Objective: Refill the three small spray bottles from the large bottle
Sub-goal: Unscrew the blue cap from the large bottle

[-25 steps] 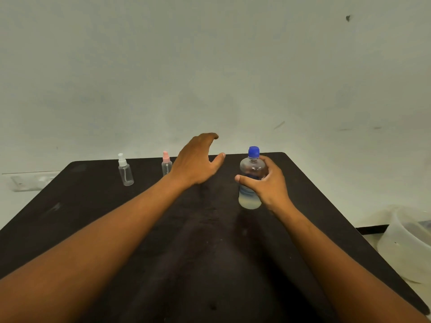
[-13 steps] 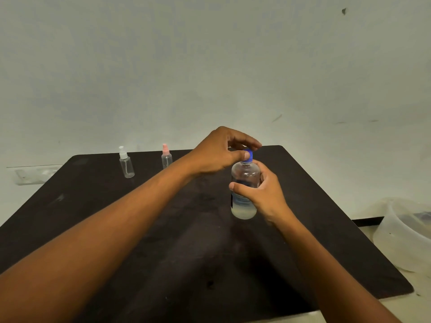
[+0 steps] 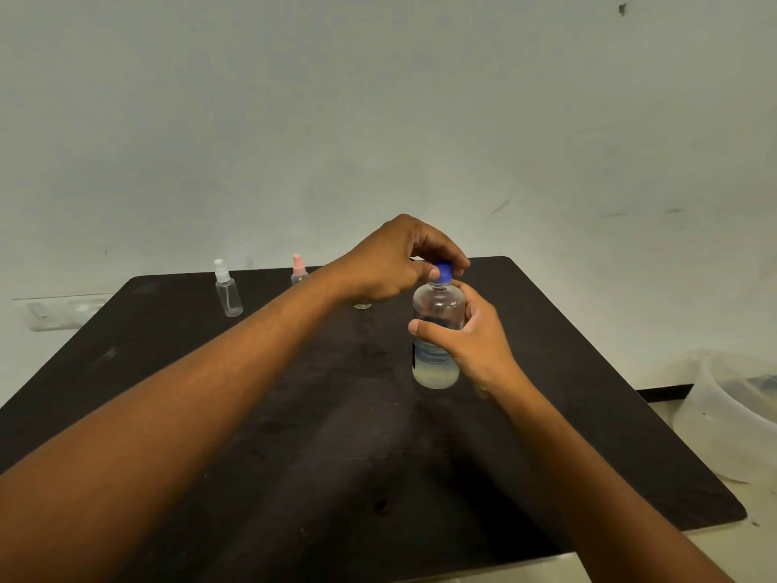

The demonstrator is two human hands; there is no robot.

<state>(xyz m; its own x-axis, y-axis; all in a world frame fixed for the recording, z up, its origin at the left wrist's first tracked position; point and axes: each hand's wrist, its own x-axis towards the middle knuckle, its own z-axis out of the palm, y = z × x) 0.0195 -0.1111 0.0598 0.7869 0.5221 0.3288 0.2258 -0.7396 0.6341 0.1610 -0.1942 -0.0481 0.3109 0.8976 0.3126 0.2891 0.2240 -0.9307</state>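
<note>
The large clear bottle [image 3: 435,368] with a blue cap [image 3: 444,273] stands upright near the middle of the dark table [image 3: 294,435]. My right hand [image 3: 471,342] grips its body from the right. My left hand [image 3: 395,263] pinches the blue cap from above with thumb and fingers. A small spray bottle with a white top [image 3: 227,290] stands at the back left. To its right a pink-topped spray bottle [image 3: 298,271] shows partly behind my left arm. Only the base of a third small bottle [image 3: 362,305] shows under my left hand.
A translucent plastic tub [image 3: 731,418] sits off the table's right edge. A clear flat object [image 3: 54,315] lies by the wall beyond the table's left corner. The wall stands close behind the table.
My left hand swung right from above the small bottles and closed on the blue cap. My right hand drew the large bottle slightly nearer to me.
</note>
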